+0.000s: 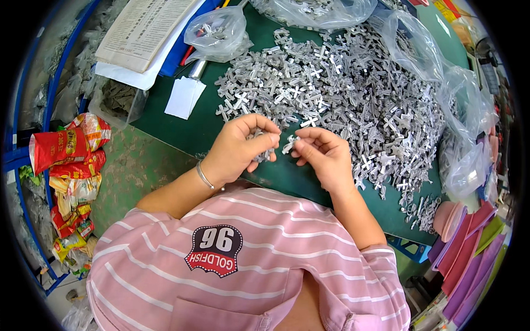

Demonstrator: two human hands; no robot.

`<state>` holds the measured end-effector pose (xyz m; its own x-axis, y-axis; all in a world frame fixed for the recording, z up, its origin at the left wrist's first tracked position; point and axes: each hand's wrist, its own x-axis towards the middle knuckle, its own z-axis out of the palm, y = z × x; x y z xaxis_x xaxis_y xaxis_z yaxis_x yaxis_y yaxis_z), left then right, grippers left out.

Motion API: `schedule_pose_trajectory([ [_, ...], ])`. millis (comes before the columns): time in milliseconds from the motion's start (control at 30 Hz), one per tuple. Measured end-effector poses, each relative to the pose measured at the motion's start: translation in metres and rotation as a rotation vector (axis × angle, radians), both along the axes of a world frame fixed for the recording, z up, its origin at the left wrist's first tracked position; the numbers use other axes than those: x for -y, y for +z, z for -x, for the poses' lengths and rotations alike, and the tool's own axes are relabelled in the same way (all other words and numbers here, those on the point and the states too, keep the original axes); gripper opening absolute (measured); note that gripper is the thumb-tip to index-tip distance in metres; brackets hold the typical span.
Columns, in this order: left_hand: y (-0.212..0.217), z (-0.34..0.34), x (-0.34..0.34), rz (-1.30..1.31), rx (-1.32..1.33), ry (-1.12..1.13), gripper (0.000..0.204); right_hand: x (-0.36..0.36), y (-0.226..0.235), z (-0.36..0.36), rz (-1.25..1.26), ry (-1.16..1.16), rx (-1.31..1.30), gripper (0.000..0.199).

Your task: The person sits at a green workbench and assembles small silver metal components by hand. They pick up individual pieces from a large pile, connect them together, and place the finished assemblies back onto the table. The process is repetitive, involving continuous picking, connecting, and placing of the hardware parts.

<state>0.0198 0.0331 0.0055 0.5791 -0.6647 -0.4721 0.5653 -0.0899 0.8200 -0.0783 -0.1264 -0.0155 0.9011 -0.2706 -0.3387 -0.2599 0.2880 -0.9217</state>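
My left hand (245, 144) is closed around several small silvery metal pieces (261, 148), partly hidden by the fingers. Close beside it, my right hand (327, 154) pinches one small silver metal piece (289, 144) between thumb and fingertip; its exact shape is too small to make out. Both hands are above the near edge of a green table (193, 129). Just beyond them spreads a wide heap of small silver metal pieces (337, 94), many shaped like crosses.
Clear plastic bags (216, 34) lie at the heap's far and right sides. White paper slips (185, 97) and a printed sheet (144, 30) are at left, near a clear bin (118, 102). Red snack bags (61, 149) hang on a blue rack. Colourful folders (469, 243) stand at right.
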Motion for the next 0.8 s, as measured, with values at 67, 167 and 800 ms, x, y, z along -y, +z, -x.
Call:
schedule_pose_trajectory([
  [67, 0.001, 0.005, 0.001, -0.049, -0.036, -0.075, 0.016, 0.007, -0.002, 0.003, -0.144, -0.042, 0.004, 0.018],
  [167, 0.000, 0.008, 0.003, -0.034, -0.085, -0.134, 0.018, 0.011, 0.000, 0.004, -0.241, -0.076, 0.012, 0.017],
  [800, -0.021, 0.012, -0.008, 0.217, -0.467, -0.096, 0.017, 0.001, 0.009, -0.018, 0.956, 0.035, 0.511, 0.014],
])
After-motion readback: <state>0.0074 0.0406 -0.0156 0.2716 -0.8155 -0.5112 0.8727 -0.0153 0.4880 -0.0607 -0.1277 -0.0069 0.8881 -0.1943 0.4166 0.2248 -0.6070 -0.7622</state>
